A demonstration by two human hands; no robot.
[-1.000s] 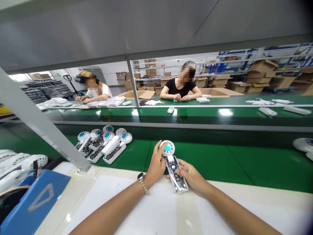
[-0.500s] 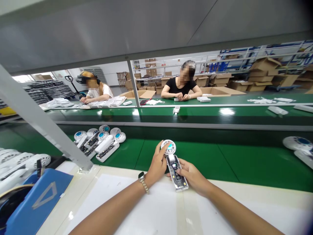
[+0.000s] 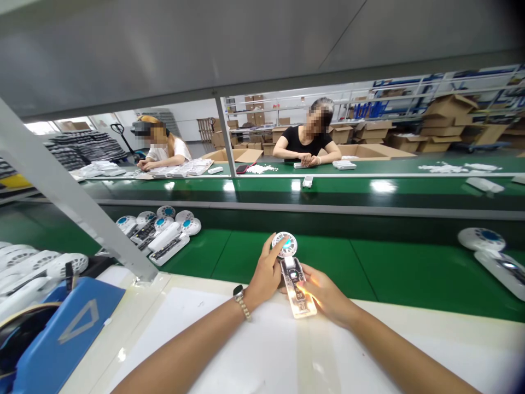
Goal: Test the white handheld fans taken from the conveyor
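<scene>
Between my hands is a handheld fan with a round white head and turquoise centre; its body (image 3: 293, 276) shows a bare circuit board. The lower end of that body glows warm yellow. My left hand (image 3: 266, 272) is closed around the fan's upper part, fingers against the edge of the head. From the right, my right hand (image 3: 326, 293) grips the body, its thumb on the board and lit orange by the glow. The fingers behind the body are mostly hidden. The fan is held over the near edge of the green conveyor belt (image 3: 254, 257).
More fans (image 3: 168, 232) lie in a cluster on the belt at left, and another fan (image 3: 492, 249) lies at right. A blue bin (image 3: 77, 328) stands left by a slanted white post (image 3: 82, 191). Two people sit across the line. A grey shelf (image 3: 205, 49) hangs overhead.
The lower body of the held fan has lit up yellow. Fans on the belt have shifted left, and more of the right-hand fan shows. Both hands keep nearly the same hold.
</scene>
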